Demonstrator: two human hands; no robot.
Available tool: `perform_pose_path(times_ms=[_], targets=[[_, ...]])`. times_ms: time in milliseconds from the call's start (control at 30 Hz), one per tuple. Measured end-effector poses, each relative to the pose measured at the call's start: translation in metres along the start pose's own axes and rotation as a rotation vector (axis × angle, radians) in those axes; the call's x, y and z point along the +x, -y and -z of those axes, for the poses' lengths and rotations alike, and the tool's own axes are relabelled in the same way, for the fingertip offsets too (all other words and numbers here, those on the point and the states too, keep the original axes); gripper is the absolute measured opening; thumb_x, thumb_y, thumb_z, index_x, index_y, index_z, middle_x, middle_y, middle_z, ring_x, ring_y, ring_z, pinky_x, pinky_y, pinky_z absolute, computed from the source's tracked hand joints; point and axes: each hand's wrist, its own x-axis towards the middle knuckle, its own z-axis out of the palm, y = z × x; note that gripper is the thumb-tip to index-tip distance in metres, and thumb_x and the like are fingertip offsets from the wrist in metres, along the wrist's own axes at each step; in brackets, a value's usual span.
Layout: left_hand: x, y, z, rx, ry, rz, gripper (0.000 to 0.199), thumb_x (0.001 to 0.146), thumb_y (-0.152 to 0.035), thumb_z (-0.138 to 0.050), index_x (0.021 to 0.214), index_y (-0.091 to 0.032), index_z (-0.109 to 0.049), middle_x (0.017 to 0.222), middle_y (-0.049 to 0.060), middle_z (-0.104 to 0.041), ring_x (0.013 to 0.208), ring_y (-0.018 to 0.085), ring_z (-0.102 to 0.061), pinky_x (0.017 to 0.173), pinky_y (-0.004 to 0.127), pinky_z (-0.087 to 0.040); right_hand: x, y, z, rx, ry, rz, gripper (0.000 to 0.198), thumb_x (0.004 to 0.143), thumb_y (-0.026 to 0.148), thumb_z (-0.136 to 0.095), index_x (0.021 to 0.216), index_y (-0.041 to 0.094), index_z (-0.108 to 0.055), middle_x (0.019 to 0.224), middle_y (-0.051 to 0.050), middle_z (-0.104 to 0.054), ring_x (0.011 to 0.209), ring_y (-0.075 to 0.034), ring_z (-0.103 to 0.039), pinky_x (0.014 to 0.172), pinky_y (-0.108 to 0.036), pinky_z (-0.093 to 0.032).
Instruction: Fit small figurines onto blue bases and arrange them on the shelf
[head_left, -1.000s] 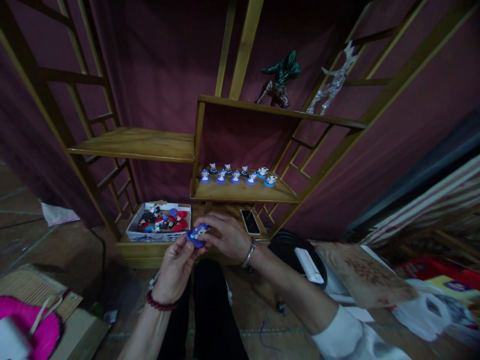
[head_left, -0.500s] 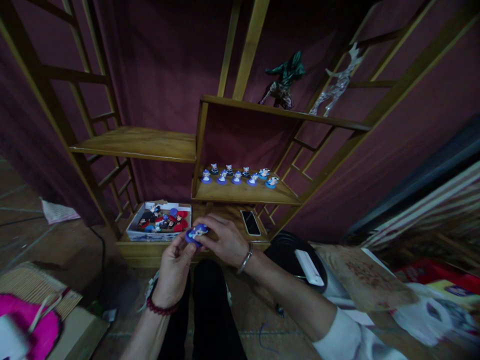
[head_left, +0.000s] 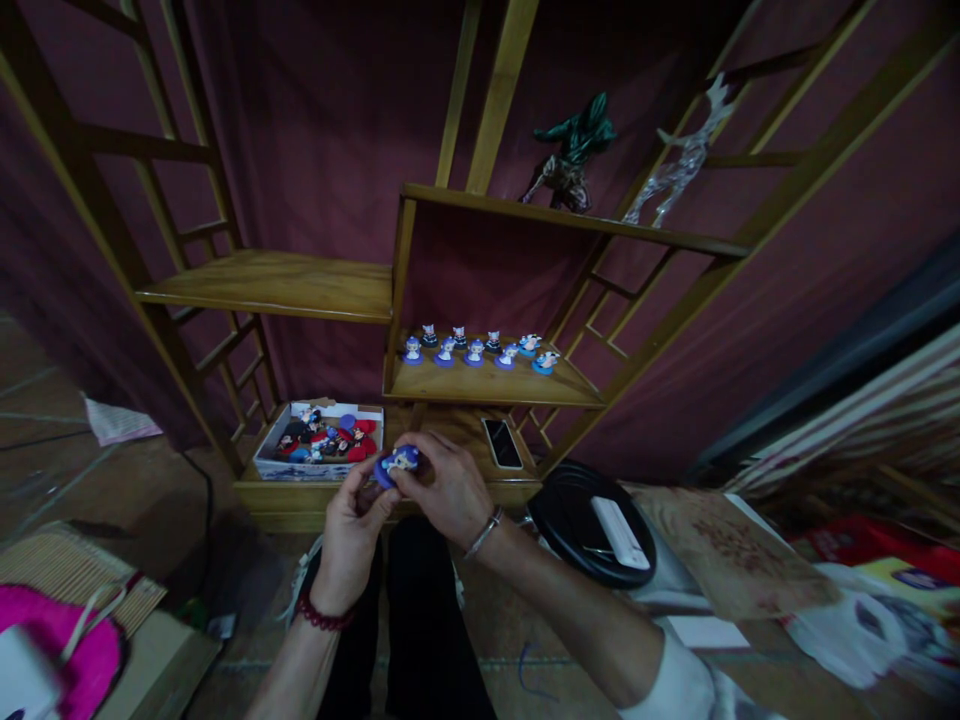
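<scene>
Two hands on one smooth, plastic-looking figurine (head_left: 401, 460), right in front of a glossy, grained wooden rack (head_left: 300, 508): left hand (head_left: 352, 525) pinching the disc-shaped base (head_left: 384, 474), right hand (head_left: 452, 487) in a narrow grip on the body. It's tilted, purple base and top, paler middle. Similar rounded figurines (head_left: 475, 352) stand at 1 o'clock; a shallow rectangular box (head_left: 296, 470) of jumbled ones sits around 10 o'clock.

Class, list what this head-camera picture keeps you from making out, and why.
In the head view:
Held figurine: parts of it, covered by the left hand and right hand.
Box: whatever lies beneath, hidden by its top figurines.
Shelf figurines: fine features, too small.
Pink item: full shape, cut off by left and bottom edges.
</scene>
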Motion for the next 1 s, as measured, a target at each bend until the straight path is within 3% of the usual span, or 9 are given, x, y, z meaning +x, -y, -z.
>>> perform_pose_path(times_ms=[233,433,767,1000], targets=[[-0.002,-0.002,0.001,-0.035,0.027,0.012,0.039,0.061,-0.015,-0.066,0.099,-0.021,-0.056,0.095,0.001,-0.063,0.087,0.012,-0.057,0.079,0.023,-0.044,-0.002,-0.003,0.001,0.054,0.005,0.043,0.019,0.072,0.019,-0.055,0.092,0.022,-0.055,0.087,-0.001,-0.059,0.079,-0.013,-0.054,0.071,-0.024,-0.043],[-0.005,-0.005,-0.001,-0.15,0.073,0.061,0.025,0.063,-0.017,-0.065,0.088,-0.018,-0.061,0.085,0.0,-0.063,0.076,0.011,-0.057,0.07,0.023,-0.048,0.001,-0.007,0.009,0.078,0.106,0.16,0.019,0.074,0.021,-0.055,0.093,0.02,-0.055,0.088,-0.001,-0.059,0.082,-0.013,-0.055,0.073,-0.023,-0.042],[-0.008,-0.004,0.001,-0.266,0.093,0.175,0.019,0.064,-0.019,-0.066,0.082,-0.016,-0.063,0.088,0.002,-0.063,0.076,0.012,-0.058,0.068,0.023,-0.05,0.004,-0.01,0.016,0.084,0.208,0.236,0.02,0.076,0.018,-0.054,0.096,0.02,-0.054,0.09,-0.002,-0.058,0.083,-0.012,-0.054,0.074,-0.022,-0.042],[-0.008,-0.005,0.0,-0.293,0.14,0.21,0.021,0.067,-0.017,-0.063,0.088,-0.019,-0.062,0.094,0.002,-0.062,0.084,0.012,-0.057,0.077,0.025,-0.047,0.001,-0.009,0.019,0.044,0.191,0.22,0.032,0.076,0.019,-0.052,0.108,0.023,-0.05,0.1,-0.003,-0.056,0.091,-0.014,-0.052,0.08,-0.027,-0.042]])
